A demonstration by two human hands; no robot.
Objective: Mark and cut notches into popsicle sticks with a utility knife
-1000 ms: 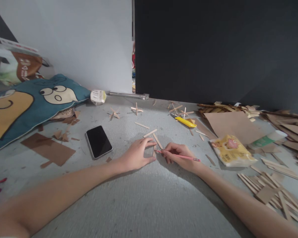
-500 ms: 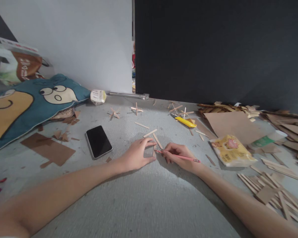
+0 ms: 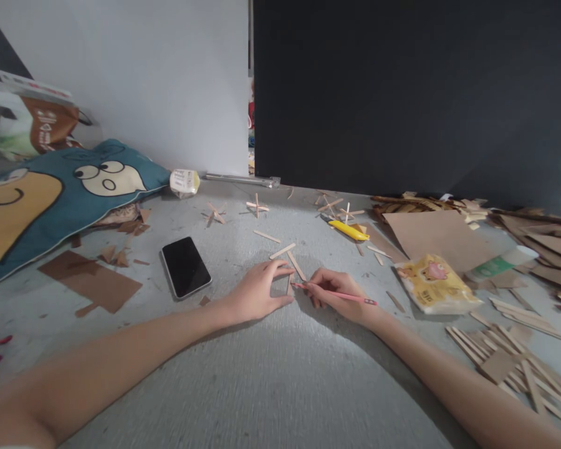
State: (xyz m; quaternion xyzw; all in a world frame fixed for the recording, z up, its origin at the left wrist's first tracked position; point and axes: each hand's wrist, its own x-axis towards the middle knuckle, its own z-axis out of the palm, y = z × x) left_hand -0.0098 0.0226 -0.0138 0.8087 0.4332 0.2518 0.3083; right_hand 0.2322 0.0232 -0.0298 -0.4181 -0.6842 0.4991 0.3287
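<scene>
Between the thumb and fingers of my left hand a short wooden stick is held by its ends against the table. My right hand grips a pink pencil, its tip touching or very near that stick. Just beyond my hands lie loose wooden craft sticks, one slanting stick close to my right fingers and another stick behind it. Farther back is a third stick.
A phone lies left of my hands. Small stick assemblies and a yellow utility knife are at the back. On the right are a tissue pack, a glue stick and piled sticks. A blue cushion sits left.
Almost nothing differs. Both hands, the pencil and the stick stay in place; the pencil's tip may have shifted very slightly.
</scene>
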